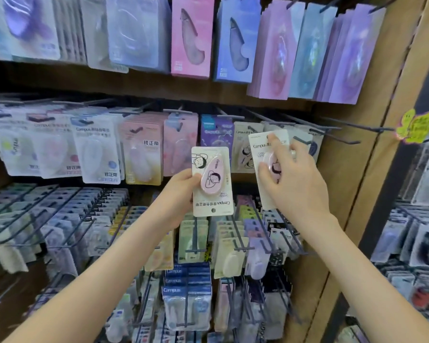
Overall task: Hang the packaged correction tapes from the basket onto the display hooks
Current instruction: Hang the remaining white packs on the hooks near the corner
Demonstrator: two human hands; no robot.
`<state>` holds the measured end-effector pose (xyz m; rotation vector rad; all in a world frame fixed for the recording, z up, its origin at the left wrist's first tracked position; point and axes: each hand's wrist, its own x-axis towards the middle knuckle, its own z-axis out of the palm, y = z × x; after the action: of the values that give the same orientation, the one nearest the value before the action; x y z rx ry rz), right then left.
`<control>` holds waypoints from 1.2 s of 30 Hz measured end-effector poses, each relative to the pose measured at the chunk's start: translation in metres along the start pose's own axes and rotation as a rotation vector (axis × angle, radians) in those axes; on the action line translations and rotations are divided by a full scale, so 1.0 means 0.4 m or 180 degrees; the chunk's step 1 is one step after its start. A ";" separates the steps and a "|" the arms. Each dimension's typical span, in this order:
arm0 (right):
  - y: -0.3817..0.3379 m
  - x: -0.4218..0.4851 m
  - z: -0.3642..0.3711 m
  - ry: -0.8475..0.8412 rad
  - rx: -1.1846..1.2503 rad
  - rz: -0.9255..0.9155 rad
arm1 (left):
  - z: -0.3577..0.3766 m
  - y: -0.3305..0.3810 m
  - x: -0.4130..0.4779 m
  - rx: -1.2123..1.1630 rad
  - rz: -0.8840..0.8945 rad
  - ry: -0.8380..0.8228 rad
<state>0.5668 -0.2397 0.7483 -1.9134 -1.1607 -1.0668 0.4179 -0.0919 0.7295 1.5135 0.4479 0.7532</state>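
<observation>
Upside down, blister card (212, 206) in left hand (181, 194) encloses pink tape (214, 178).

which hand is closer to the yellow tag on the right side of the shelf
Right. The right hand, gripping an upright pack, is left of and below the yellow tag; the left hand, holding an upside-down pack, is farther left.

This is looking like a stationery shop: carded correction tapes (97, 152) are hanging in dense rows from metal display hooks (357, 124) on a wooden wall panel (352, 194). Identical packs are queuing behind one another, and a yellow tag (415, 128) is sitting at one hook's tip.
</observation>
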 end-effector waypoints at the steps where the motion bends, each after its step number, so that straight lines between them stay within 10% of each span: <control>1: 0.001 -0.003 -0.002 -0.0003 0.0006 0.0032 | 0.004 -0.001 0.006 -0.0007 0.0007 0.0016; 27: -0.027 0.129 0.226 -0.1300 0.0230 0.1007 | -0.041 -0.024 0.001 0.0405 0.0044 0.0551; 36: -0.009 -0.004 0.095 -0.1822 0.0310 -0.2544 | -0.021 0.013 0.004 0.1532 0.0287 -0.0339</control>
<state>0.5748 -0.2071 0.7297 -1.7418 -2.3801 -0.8008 0.4123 -0.0853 0.7344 2.0248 0.5061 0.6573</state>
